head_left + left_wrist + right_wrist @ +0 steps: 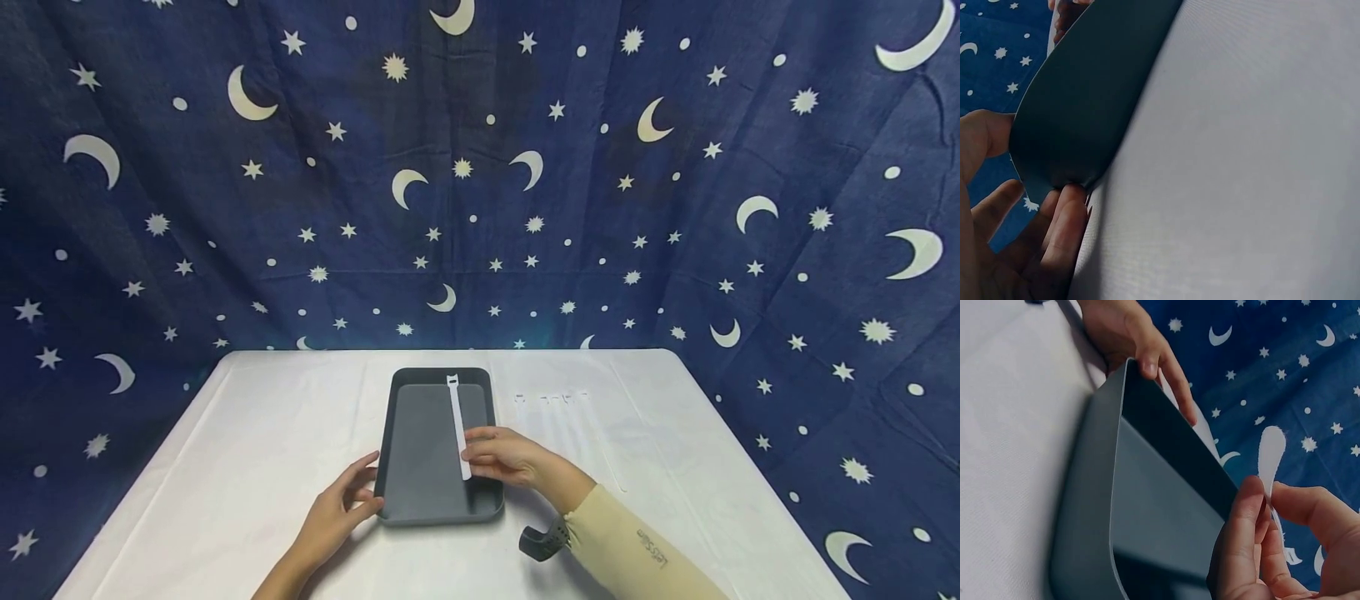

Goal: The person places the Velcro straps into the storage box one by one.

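Note:
A dark grey rectangular tray [427, 442] rests on the white table. My left hand [335, 510] holds its near left corner, the thumb at the rim and other fingers [1066, 228] against the outer wall. Above the tray's right part, my right hand [504, 457] pinches a white hook-and-loop cable tie [457, 417] between thumb and fingers. The tie's slotted head points to the far side; its rounded end [1270, 450] sticks out near the fingertips in the right wrist view.
Several more white cable ties [567, 400] lie side by side on the tablecloth [247, 467], right of the tray. A blue curtain [480, 208] with moons and stars hangs behind the table and along its sides. A black strap device [543, 542] sits by my right wrist.

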Available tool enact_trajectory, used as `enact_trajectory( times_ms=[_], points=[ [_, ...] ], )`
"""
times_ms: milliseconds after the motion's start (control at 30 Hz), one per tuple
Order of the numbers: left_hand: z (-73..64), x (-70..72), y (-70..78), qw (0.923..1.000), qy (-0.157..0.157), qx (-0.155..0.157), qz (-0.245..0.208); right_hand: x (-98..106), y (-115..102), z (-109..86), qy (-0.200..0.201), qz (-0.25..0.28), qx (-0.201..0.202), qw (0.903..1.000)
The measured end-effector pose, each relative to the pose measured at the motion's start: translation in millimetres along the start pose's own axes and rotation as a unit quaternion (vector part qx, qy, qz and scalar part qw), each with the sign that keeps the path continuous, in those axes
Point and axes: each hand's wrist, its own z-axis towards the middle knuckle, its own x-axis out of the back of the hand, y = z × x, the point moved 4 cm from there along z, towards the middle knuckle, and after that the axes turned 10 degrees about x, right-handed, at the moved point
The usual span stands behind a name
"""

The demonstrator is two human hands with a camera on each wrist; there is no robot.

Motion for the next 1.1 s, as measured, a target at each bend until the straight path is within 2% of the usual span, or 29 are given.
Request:
enact_trajectory(
  times_ms=[133,600,1100],
  points=[
    [0.2,-0.7,-0.3,1.0000,-0.006,0.000,0.001,-0.8,5.2,7.2,0.015,0.010,-0.005,0.9998],
    [-0.7,-1.2,0.4,0.9999,0.004,0.003,0.013,-13.8,15.4,27.3,0.022,0.023,-0.014,0.9994],
    [-1.3,-1.6,1.2,0.9995,0.017,0.015,0.021,-39.0,18.9,34.6,0.012,0.022,-0.015,0.9996]
  ],
)
